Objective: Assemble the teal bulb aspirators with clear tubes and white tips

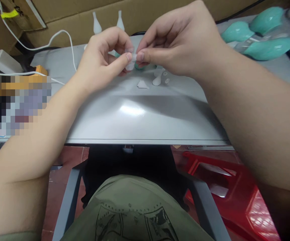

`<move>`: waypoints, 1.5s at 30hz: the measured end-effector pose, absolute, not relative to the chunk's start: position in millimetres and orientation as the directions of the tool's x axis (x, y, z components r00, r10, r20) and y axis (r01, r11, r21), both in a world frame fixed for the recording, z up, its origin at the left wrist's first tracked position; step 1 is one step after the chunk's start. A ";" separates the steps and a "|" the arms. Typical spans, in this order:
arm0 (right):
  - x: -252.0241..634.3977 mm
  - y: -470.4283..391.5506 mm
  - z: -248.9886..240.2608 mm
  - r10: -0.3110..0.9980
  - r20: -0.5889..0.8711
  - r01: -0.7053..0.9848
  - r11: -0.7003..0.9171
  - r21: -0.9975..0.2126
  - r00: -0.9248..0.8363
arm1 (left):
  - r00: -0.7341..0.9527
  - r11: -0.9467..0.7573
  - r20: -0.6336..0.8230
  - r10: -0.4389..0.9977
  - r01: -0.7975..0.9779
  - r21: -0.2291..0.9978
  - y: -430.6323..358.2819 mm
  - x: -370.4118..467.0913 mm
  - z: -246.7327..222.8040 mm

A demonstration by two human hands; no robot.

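My left hand (111,55) and my right hand (175,43) meet above the table. Between thumb and fingers, the left pinches a small translucent plastic piece (130,65). My right thumb and fingertips close on the right side of that same piece; its exact shape is partly covered by fingers. Just beneath the hands lie a small white spoon-shaped piece (157,80), a flat white scrap (142,84) and a tiny clear bit (167,81). Something teal shows in part behind my fingertips.
Two white bottle-shaped pieces (97,24) stand at the back by a cardboard wall (69,15). Glossy teal parts (270,48) lie at the right rear. A white cable and charger (5,62) are on the left. A red plastic stool (230,187) stands below, right.
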State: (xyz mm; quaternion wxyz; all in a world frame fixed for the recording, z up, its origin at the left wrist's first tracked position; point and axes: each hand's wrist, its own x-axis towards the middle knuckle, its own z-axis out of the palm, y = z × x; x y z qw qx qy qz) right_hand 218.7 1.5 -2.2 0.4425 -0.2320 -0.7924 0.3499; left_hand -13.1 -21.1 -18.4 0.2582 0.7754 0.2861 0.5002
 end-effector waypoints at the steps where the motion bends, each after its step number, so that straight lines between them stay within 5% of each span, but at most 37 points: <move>1: 218.9 2.2 -2.8 0.661 0.553 0.055 0.665 -0.745 -0.508 | 0.330 -0.695 0.624 0.708 0.169 0.699 -20.2 -12.7 -18.9; 25: 219.8 2.8 -2.2 0.659 0.514 0.081 0.654 -0.752 -0.550 | 0.368 -0.755 0.691 0.622 0.047 0.654 -9.4 -15.8 -31.2; 32: 220.8 2.3 -1.7 0.650 0.499 0.102 0.661 -0.744 -0.573 | 0.403 -0.692 0.593 0.697 0.160 0.704 -17.4 -17.0 -25.4; 45: 223.8 1.9 -4.4 0.615 0.513 0.168 0.723 -0.670 -0.599 | 0.393 -0.709 0.622 0.677 0.122 0.695 -19.2 -15.0 -23.4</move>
